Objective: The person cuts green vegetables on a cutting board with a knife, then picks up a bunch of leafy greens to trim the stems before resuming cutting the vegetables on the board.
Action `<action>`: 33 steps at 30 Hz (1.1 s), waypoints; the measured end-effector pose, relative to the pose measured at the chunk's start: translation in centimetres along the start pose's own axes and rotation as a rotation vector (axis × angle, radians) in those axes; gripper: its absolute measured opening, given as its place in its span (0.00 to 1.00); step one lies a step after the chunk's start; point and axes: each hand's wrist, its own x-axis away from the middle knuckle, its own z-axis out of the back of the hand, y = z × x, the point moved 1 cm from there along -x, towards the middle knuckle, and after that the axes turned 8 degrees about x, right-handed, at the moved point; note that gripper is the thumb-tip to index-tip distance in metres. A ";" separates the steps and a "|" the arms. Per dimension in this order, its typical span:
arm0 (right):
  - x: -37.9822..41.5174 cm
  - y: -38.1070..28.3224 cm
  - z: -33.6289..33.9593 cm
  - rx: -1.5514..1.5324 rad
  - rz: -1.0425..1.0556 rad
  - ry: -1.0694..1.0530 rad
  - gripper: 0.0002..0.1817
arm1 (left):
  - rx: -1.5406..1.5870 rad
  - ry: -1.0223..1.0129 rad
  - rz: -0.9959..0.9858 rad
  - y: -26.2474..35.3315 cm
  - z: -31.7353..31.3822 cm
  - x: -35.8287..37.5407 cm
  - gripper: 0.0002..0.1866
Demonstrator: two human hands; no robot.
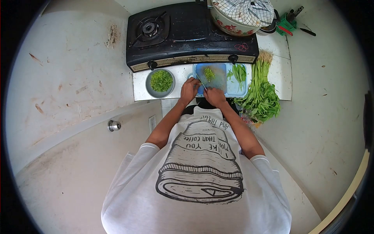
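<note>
My right hand (214, 96) is closed around a knife (202, 83), its thin blade slanting up and left over the cutting board (221, 84). Just left of the blade, my left hand (190, 89) has its fingers drawn together at the board's left edge; what they pinch is too small to make out. A small heap of chopped greens (209, 74) lies on the board beyond the blade. The board rests on a blue tray (242, 93), where some cut green leaves (239, 74) lie at the right.
A grey bowl (149, 89) of chopped greens stands left. Right of the tray lies a large bunch of leafy greens (261, 91) with roots. Behind is a black gas stove (187, 35) bearing a cloth-covered pot (230, 27). A green basket (286, 25) with utensils sits at the back right.
</note>
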 end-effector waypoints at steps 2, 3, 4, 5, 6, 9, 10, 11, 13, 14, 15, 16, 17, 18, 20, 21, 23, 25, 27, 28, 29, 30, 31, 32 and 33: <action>0.0 -0.1 0.3 0.010 0.009 -0.010 0.26 | -0.010 0.009 -0.004 0.2 0.1 0.0 0.05; 0.3 0.1 0.2 0.013 0.013 -0.017 0.27 | -0.002 0.006 0.014 0.4 0.1 0.0 0.05; 0.7 0.3 0.1 0.017 0.018 -0.024 0.27 | 0.005 0.004 0.032 0.6 0.2 0.0 0.05; 0.9 0.4 0.0 0.020 0.023 -0.032 0.27 | 0.012 0.002 0.051 0.7 0.3 0.0 0.04; 0.9 0.5 -0.1 0.017 0.020 -0.041 0.27 | 0.008 0.001 0.044 0.3 0.3 -0.1 0.04; 1.1 0.4 -0.1 0.024 0.004 -0.067 0.27 | 0.004 -0.008 0.027 -0.4 0.0 -0.1 0.04; 0.8 0.2 0.2 0.036 -0.001 -0.070 0.27 | 0.003 -0.010 0.022 -0.4 0.0 -0.1 0.04; 0.5 -0.1 0.5 0.048 -0.005 -0.074 0.27 | 0.002 -0.012 0.017 -0.3 0.0 -0.1 0.04; -0.3 -0.4 0.7 0.043 -0.007 -0.056 0.27 | 0.015 0.003 0.017 -0.3 -0.2 -0.1 0.04; -0.6 -0.7 0.9 0.039 -0.008 -0.047 0.27 | 0.021 0.010 0.017 -0.3 -0.1 -0.1 0.04; -0.6 -0.7 0.8 0.048 -0.011 -0.062 0.27 | 0.017 0.010 0.022 -0.3 0.0 -0.1 0.04; -0.4 -0.5 0.9 0.059 -0.015 -0.079 0.27 | 0.015 0.010 0.028 -0.1 0.0 0.0 0.03; -0.3 -0.3 0.9 0.071 -0.019 -0.095 0.27 | 0.014 0.012 0.033 0.0 0.0 -0.1 0.03; 0.0 0.1 0.6 0.056 -0.007 -0.064 0.26 | 0.018 0.008 0.035 0.0 0.0 -0.2 0.03; 0.7 0.7 -0.3 0.026 0.018 -0.005 0.25 | 0.028 0.000 0.044 -0.3 -0.1 -0.2 0.03; 0.8 0.6 0.0 0.024 0.013 -0.019 0.25 | 0.033 0.001 0.046 -0.2 -0.1 -0.2 0.03; 1.0 0.2 0.6 0.019 0.006 -0.049 0.25 | 0.040 0.002 0.050 -0.3 -0.1 -0.1 0.03; 1.1 0.1 0.7 0.015 -0.005 -0.046 0.25 | 0.043 0.002 0.047 0.0 0.1 -0.1 0.03; 1.0 0.2 1.0 0.019 -0.015 -0.053 0.25 | 0.050 0.013 0.037 0.0 0.1 -0.2 0.03; 1.1 0.2 1.1 0.024 -0.019 -0.061 0.25 | 0.055 0.021 0.030 -0.1 0.0 -0.1 0.03; 1.1 0.3 1.3 0.030 -0.024 -0.069 0.25 | 0.060 0.030 0.022 -0.2 -0.1 -0.1 0.03; 1.0 0.4 1.1 0.024 -0.027 -0.060 0.25 | 0.047 0.025 0.026 -0.2 -0.1 -0.2 0.03; 1.0 0.5 0.8 0.018 -0.030 -0.051 0.26 | 0.034 0.020 0.030 -0.1 -0.1 -0.2 0.04; 1.0 0.6 0.5 0.012 -0.033 -0.042 0.26 | 0.021 0.015 0.035 -0.1 -0.1 -0.2 0.04; 1.0 0.5 0.5 0.003 -0.037 -0.038 0.26 | 0.027 0.009 0.040 -0.1 0.0 -0.2 0.04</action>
